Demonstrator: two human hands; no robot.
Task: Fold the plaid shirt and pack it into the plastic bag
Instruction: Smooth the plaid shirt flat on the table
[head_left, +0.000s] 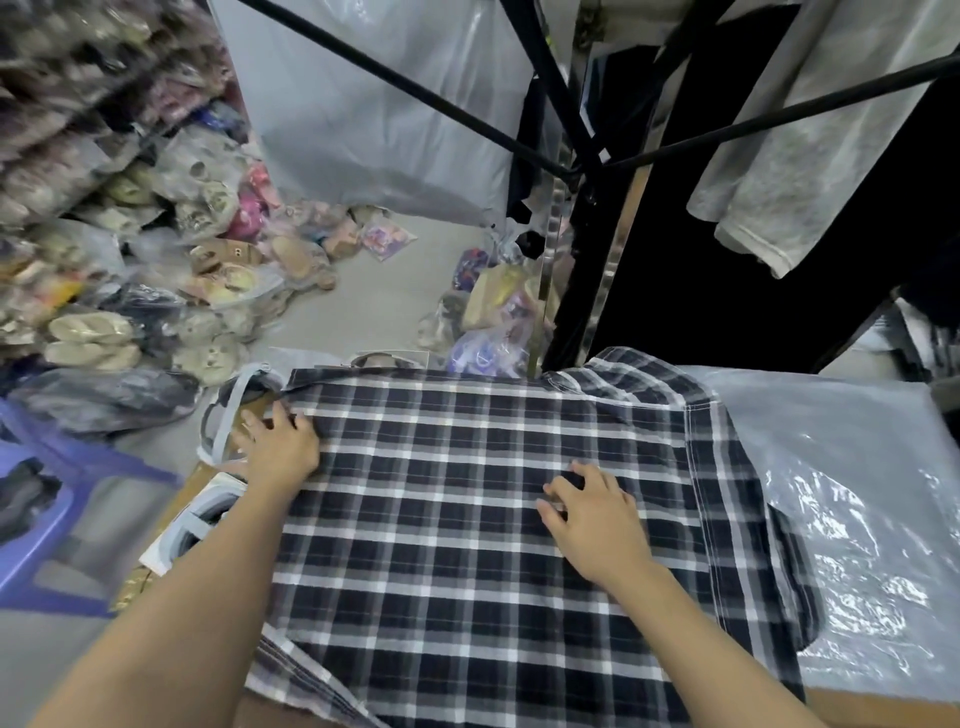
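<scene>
The black, grey and white plaid shirt (441, 499) lies spread flat on the work surface in front of me. My left hand (278, 447) rests at its far left edge, fingers curled onto the cloth near the corner. My right hand (592, 514) lies palm down on the middle right of the shirt with fingers spread. A clear plastic bag (852, 499) lies flat to the right, partly under the shirt's right side.
Bagged sandals and slippers (156, 249) are heaped on the left. A blue plastic stool (36, 525) stands at the lower left. Black rack bars (566, 119) and hanging grey garments (810, 130) are overhead at the back right. Packaged items (208, 519) lie beside the shirt's left edge.
</scene>
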